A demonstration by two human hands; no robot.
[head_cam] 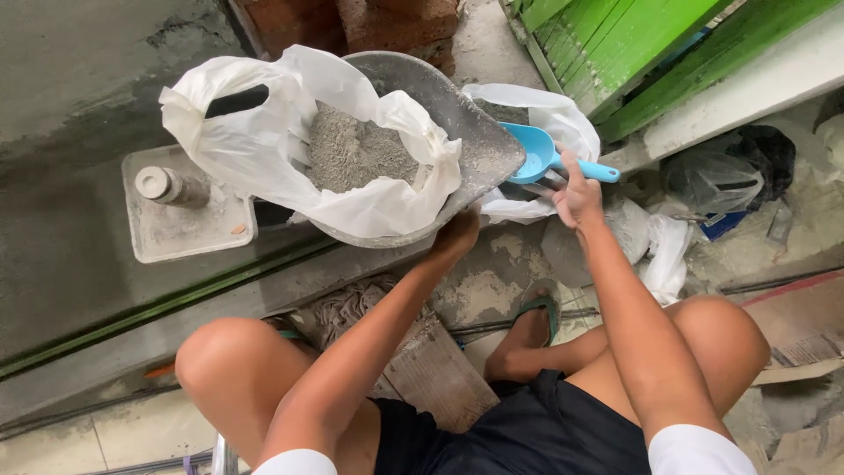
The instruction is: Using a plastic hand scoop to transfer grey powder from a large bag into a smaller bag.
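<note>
Rough grey concrete, dusted with powder, makes up the floor (492, 281) of this cramped work spot, with green boards (633, 44) and red bricks (352, 18) at the far side. Take the grey pan (479, 132) as the landmark: a white plastic bag (255, 141) sits inside it, mouth open and full of grey powder (352, 154). Just right of the pan's rim lies a second white bag (554, 114), and over it hangs a blue scoop (541, 154). Left of the pan stands a small square concrete block with a metal stub (163, 185).

The right hand (576, 198) is closed around the scoop's handle, fingers wrapped on top. The left hand (455, 236) grips the near rim of the pan from below, fingers curled under so that their spread cannot be made out.

The scoop's long axis runs roughly left to right, tilted a little; its bowl points left toward the pan and its handle end points right, away from it. The bowl faces up and looks about empty.

To handle this well, as I judge it, the left hand should keep the pan steady and level, since it appears tipped on its edge. The scoop should go in bowl first at a shallow angle, be lifted slowly and kept level, so that fine powder does not spill or puff up.
</note>
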